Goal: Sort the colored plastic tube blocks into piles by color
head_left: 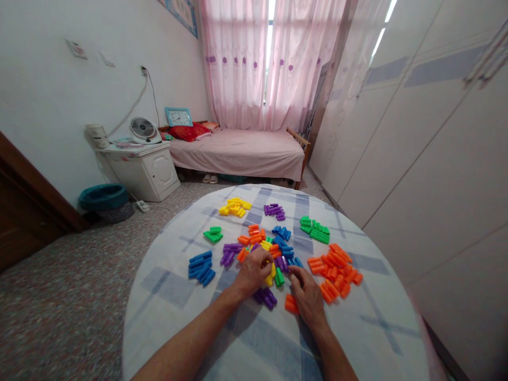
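Small coloured plastic pegs lie on a round table [190, 317] covered by a white and blue checked cloth. A mixed heap [265, 244] sits in the middle. My left hand [252, 273] rests on the heap's near edge, fingers curled over some pegs, a yellow peg [271, 275] just beside them. My right hand [307, 296] lies next to it with fingers bent down at the heap, an orange peg [290, 304] at its thumb side. Purple pegs [265, 297] lie between my wrists.
Sorted piles ring the heap: blue [201, 266], green [213, 234], yellow [235, 207], purple [274, 210], green [315, 229], orange [335, 270]. Beyond the table stand a bed [238, 151], a white cabinet with a fan [143, 130], a teal bin [103, 201] and wardrobes [416, 132].
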Demonstrator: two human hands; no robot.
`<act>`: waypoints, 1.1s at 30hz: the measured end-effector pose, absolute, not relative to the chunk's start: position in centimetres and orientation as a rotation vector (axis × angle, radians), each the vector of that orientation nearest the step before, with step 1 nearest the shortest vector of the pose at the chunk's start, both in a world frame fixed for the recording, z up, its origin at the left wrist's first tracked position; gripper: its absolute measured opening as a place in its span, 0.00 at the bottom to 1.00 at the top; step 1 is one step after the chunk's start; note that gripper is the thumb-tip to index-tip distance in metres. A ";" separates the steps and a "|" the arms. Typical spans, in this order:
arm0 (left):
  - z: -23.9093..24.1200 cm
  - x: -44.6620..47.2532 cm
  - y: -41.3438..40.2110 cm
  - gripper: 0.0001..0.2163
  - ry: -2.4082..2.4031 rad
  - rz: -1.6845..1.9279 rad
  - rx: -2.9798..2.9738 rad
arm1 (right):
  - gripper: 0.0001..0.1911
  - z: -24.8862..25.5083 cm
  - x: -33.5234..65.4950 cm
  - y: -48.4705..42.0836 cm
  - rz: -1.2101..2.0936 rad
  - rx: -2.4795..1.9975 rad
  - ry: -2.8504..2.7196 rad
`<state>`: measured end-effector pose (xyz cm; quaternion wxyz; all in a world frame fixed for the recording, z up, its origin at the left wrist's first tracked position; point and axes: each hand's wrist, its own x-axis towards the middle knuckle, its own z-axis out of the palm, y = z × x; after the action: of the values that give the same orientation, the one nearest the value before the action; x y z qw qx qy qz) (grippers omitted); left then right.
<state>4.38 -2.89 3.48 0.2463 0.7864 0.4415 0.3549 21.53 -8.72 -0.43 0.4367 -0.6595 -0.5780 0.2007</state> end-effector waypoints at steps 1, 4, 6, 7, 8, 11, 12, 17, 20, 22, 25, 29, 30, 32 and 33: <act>3.6 4.2 -2.8 0.06 1.202 0.974 2.107 | 0.17 -0.5 21.6 -8.7 0.502 -1.642 -1.443; 4.0 3.6 -2.6 0.09 1.088 0.888 2.095 | 0.17 -0.6 21.6 -8.7 0.511 -1.638 -1.457; 4.4 3.5 -2.7 0.12 0.999 0.766 2.157 | 0.17 -0.6 21.7 -8.7 0.514 -1.635 -1.460; 4.6 3.5 -2.7 0.12 0.983 0.707 2.189 | 0.17 -0.6 21.7 -8.7 0.517 -1.636 -1.462; 4.9 3.6 -2.7 0.13 0.987 0.654 2.217 | 0.17 -0.6 21.7 -8.8 0.519 -1.641 -1.463; 5.4 4.2 -2.7 0.14 1.049 0.506 2.274 | 0.17 -0.7 21.9 -8.8 0.521 -1.664 -1.467; 5.6 4.4 -2.6 0.13 1.057 0.463 2.284 | 0.17 -0.7 21.9 -8.9 0.519 -1.670 -1.470; 5.8 4.9 -2.3 0.12 1.052 0.420 2.257 | 0.17 -0.8 22.2 -8.9 0.503 -1.670 -1.512; 5.7 4.6 -2.5 0.13 0.992 0.494 2.208 | 0.17 -0.9 22.3 -8.8 0.495 -1.672 -1.515; 5.9 4.3 -2.6 0.15 0.920 0.579 2.128 | 0.18 -1.1 22.3 -8.8 0.489 -1.678 -1.505; 6.5 3.4 -1.8 0.15 0.885 0.749 1.926 | 0.18 -1.6 22.5 -8.8 0.483 -1.685 -1.494; 7.9 1.5 2.5 0.08 1.065 1.033 1.823 | 0.18 -2.2 23.2 -8.7 0.482 -1.689 -1.514; 8.2 0.9 4.2 0.07 1.130 1.120 1.827 | 0.18 -2.4 23.4 -8.7 0.489 -1.682 -1.527; 8.5 -0.1 8.0 0.06 1.263 1.262 1.833 | 0.17 -2.8 23.5 -8.6 0.487 -1.654 -1.526; 8.6 -0.6 10.1 0.05 1.364 1.311 1.861 | 0.16 -3.1 23.4 -8.6 0.473 -1.636 -1.505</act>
<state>-0.58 10.08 8.56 0.2412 0.6806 0.4988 0.4793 23.40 -8.55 -3.09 0.4209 -0.6530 -0.6006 0.1889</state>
